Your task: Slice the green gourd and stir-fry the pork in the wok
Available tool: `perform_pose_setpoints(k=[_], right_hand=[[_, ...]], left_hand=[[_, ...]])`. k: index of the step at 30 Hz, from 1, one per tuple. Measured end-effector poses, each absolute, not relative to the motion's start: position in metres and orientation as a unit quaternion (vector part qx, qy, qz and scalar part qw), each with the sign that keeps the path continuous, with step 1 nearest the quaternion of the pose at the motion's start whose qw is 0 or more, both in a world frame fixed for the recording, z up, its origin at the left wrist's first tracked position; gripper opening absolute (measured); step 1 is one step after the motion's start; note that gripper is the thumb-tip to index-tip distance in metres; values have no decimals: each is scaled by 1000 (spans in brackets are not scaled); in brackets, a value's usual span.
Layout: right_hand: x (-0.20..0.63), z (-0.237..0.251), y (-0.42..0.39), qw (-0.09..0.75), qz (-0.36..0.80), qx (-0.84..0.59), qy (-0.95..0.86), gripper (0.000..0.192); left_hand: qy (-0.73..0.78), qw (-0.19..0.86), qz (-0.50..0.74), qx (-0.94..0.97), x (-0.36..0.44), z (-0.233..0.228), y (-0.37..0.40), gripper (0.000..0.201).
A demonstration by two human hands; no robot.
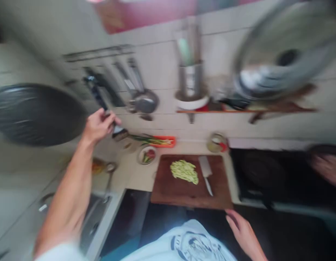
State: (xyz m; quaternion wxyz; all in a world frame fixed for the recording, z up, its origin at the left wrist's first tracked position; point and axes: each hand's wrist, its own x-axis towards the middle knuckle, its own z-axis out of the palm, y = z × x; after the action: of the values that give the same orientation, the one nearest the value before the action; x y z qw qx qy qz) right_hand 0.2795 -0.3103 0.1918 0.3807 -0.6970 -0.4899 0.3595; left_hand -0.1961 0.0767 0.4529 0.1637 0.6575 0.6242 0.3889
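My left hand (99,125) is raised at the wall and closed around a spatula (120,132) with a dark handle and a wide flat end, blurred by motion. Its handle points up toward the hanging rail. Low on the right, my right hand (242,230) is open, fingers by the front right corner of a brown cutting board (168,192); whether it touches the board I cannot tell. Chopped pale green vegetable (184,171) lies in a heap on the board. To its right a cleaver (205,166) rests flat.
A ladle (146,102) and other utensils hang from a wall rail (98,53). A wok (37,114) hangs left. Behind the board are a small bowl (146,156), an orange tray (170,141) with green onions and a jar (216,142). A stove (260,174) stands right, a sink (94,214) left.
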Motion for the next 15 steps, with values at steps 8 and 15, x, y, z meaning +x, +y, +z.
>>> perform_pose_setpoints(k=[8, 15], right_hand=[[437, 234, -422, 621, 598, -474, -181, 73], [527, 223, -551, 611, 561, -551, -86, 60]], left_hand=[[180, 242, 67, 951, 216, 286, -204, 45], [-30, 322, -58, 945, 459, 253, -330, 41]])
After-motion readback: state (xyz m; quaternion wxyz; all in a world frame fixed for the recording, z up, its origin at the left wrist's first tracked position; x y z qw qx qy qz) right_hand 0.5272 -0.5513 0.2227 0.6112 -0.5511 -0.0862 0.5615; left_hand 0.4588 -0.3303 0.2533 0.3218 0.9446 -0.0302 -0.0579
